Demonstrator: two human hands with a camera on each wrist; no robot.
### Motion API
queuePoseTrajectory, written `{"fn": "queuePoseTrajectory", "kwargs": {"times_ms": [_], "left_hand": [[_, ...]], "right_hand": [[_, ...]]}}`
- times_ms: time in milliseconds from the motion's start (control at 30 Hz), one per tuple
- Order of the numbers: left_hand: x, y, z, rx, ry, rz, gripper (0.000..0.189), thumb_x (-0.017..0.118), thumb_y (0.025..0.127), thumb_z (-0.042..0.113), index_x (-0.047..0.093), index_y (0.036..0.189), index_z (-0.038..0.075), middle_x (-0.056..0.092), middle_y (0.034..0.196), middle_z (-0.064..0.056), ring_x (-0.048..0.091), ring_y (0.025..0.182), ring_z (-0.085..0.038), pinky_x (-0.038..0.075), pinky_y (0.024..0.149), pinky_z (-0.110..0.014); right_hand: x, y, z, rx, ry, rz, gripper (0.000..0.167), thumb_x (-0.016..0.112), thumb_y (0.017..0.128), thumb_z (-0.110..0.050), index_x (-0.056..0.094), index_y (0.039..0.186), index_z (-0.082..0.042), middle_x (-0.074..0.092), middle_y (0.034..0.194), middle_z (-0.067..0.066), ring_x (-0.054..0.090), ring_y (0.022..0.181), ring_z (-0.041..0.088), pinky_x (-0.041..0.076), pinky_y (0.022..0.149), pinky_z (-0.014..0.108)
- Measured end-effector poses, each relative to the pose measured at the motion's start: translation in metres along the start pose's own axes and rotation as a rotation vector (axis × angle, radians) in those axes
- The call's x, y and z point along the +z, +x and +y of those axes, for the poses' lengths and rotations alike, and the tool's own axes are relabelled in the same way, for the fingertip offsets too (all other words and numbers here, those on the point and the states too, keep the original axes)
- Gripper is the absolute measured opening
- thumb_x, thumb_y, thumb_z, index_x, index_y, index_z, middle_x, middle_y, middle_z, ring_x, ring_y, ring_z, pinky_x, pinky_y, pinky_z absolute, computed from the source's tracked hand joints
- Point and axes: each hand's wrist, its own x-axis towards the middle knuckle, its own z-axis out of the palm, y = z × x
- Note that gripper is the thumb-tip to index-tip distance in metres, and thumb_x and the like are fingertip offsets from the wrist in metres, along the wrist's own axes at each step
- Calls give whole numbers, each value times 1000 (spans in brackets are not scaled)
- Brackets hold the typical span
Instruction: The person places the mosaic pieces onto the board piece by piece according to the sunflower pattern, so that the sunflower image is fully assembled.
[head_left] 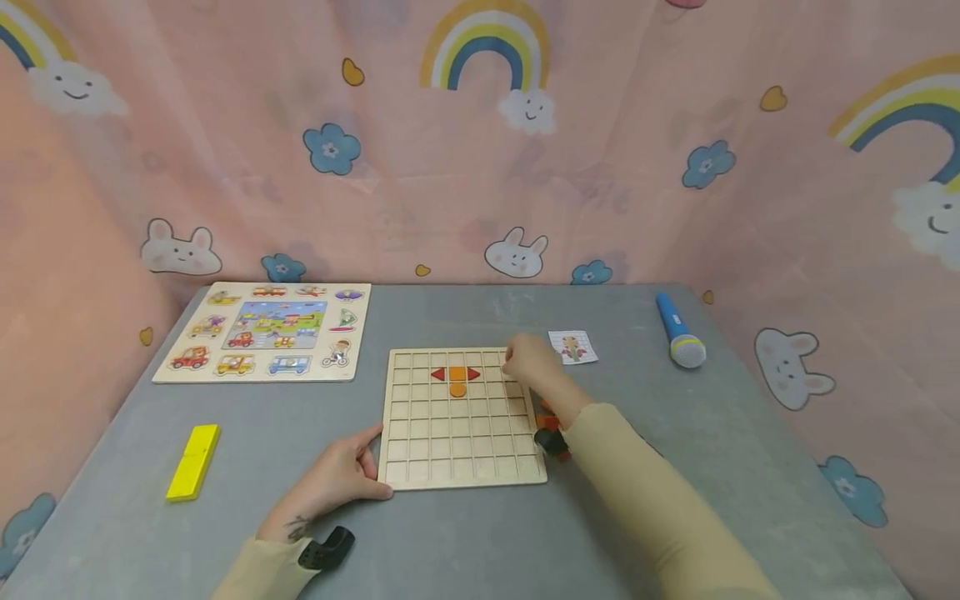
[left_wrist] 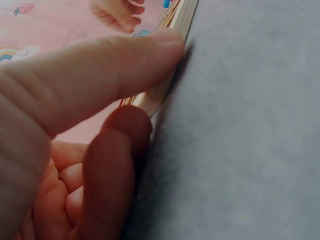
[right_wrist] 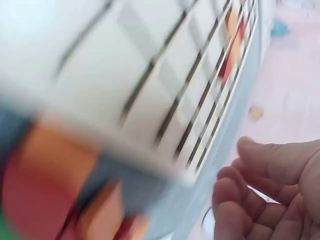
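Note:
A pale wooden grid board (head_left: 450, 433) lies on the grey table. Two red triangles, an orange square (head_left: 457, 374) and a rounded orange piece (head_left: 457, 389) sit together in its upper cells. My left hand (head_left: 341, 475) holds the board's near left corner, thumb at the front edge and fingers along the left side. Over the upper right corner is my right hand (head_left: 534, 362); in the right wrist view its fingers (right_wrist: 232, 210) are loosely bent, with nothing showing between them. Loose orange and red pieces (right_wrist: 55, 160) lie beside the board's right edge, partly hidden by my right wrist in the head view.
A small printed card (head_left: 573, 347) lies beyond my right hand. At the back right is a blue toy microphone (head_left: 681, 332). A vehicle picture puzzle (head_left: 262, 371) occupies the back left, with a yellow block (head_left: 192, 463) nearer. A pink patterned cloth (head_left: 420, 208) hangs behind the table.

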Motion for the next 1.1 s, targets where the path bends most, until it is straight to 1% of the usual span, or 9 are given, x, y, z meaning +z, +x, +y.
{"fn": "queuePoseTrajectory", "kwargs": {"times_ms": [67,200,267,333,433,567,867,967,1100], "left_hand": [[0,0,0,4,-1,-1,100,85,55,4,33,140,-5,53,63,-3,43,50,-11,34,44,-24],[-1,-1,-1,9,-11,-14,100,84,56,4,31,141,-5,53,63,-4,43,49,-11,35,44,-24],[-1,-1,-1,9,-12,-17,101,84,56,4,31,141,-5,53,63,-4,43,49,-11,35,44,-24],[-1,-1,-1,8,-12,-16,101,85,56,4,31,141,-5,53,64,-4,43,49,-11,35,44,-24],[-1,-1,0,6,0,-5,101,85,55,4,32,141,-5,53,63,-4,43,49,-11,34,44,-24],[0,0,2,4,15,5,100,85,54,4,34,140,-4,53,63,-3,43,50,-11,34,44,-24],[0,0,3,10,7,0,100,84,55,3,33,140,-4,53,63,-3,43,50,-11,34,44,-24],[0,0,2,13,3,-3,100,84,55,3,33,140,-4,52,63,-3,43,50,-11,34,44,-24],[0,0,1,15,-2,-9,100,84,55,3,32,141,-5,53,64,-3,43,50,-11,34,44,-23]], "right_hand": [[-5,1,15,29,-48,2,19,57,81,-5,54,63,-10,49,61,1,37,54,15,34,51,31],[-7,2,41,45,-127,-31,15,53,78,-2,61,67,-8,57,68,3,40,59,18,37,55,35],[-6,0,49,41,-167,-56,14,57,79,-5,69,86,-8,65,89,6,49,69,21,41,59,35],[-5,-1,54,34,-183,-86,14,59,80,-6,71,87,-9,66,92,7,51,71,21,43,60,35],[-5,-2,58,18,-190,-96,13,60,79,-7,71,86,-10,66,91,6,53,70,20,45,59,33],[-6,-2,58,21,-188,-106,11,59,77,-4,68,75,-10,63,80,4,52,65,20,42,55,32],[-6,-3,55,23,-214,-129,7,57,76,-1,58,71,-5,55,74,7,42,61,20,35,51,32],[-5,-3,56,9,-235,-127,7,56,77,0,54,71,-5,54,74,9,42,62,21,35,51,32],[-5,-2,59,-6,-229,-127,6,62,74,-2,58,76,-5,59,79,8,48,66,22,41,55,33]]}}
